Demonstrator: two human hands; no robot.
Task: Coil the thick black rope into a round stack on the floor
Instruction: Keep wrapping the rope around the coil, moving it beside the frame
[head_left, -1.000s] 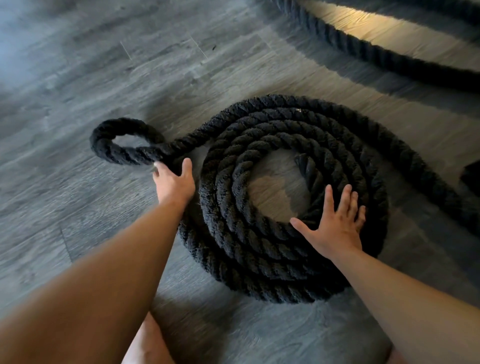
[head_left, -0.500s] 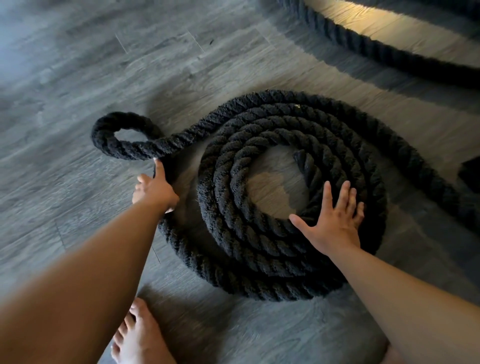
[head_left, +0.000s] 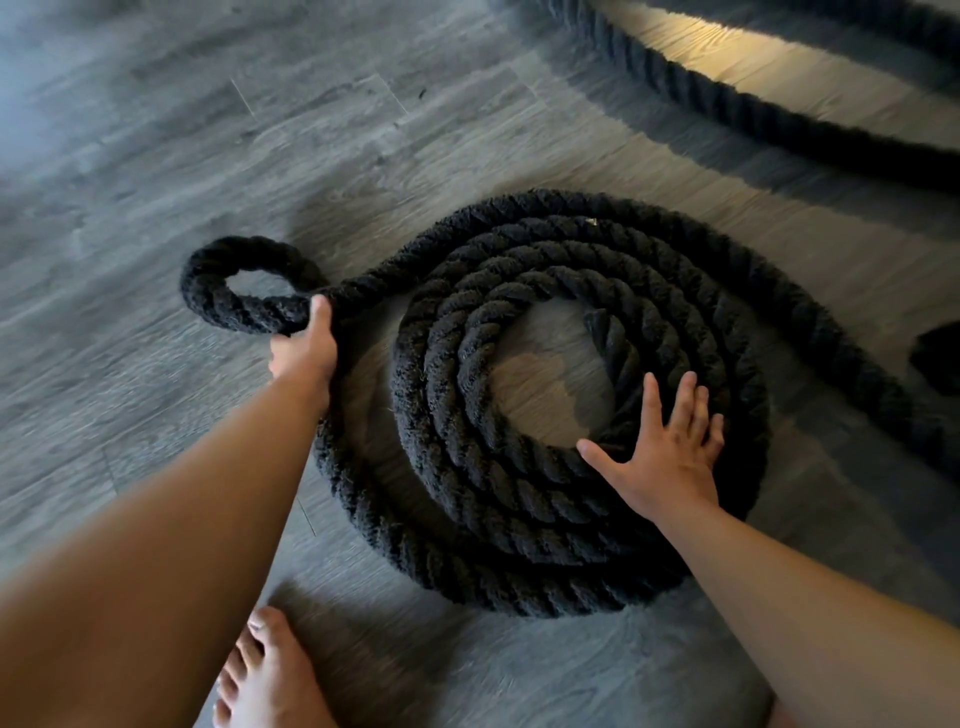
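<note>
The thick black rope (head_left: 467, 415) lies in a flat spiral of several turns on the grey wood floor, its cut end (head_left: 602, 332) inside the ring. At the spiral's left the rope twists into a small loop (head_left: 223, 291). My left hand (head_left: 306, 348) grips the rope where that loop crosses itself, thumb over the top. My right hand (head_left: 665, 457) lies flat with spread fingers on the inner turns at the coil's right side. From the coil's far side the rope runs off to the right (head_left: 857, 364).
More of the black rope (head_left: 727, 104) curves across the floor at the top right, beside a sunlit patch. A bare foot (head_left: 270, 680) stands at the bottom edge, left of the coil. A dark shape (head_left: 935, 358) sits at the right edge.
My left hand left the coil's outer edge, drew back, then reached forward and closed on the rope at the small loop's crossing. My right hand stayed pressed on the coil.
</note>
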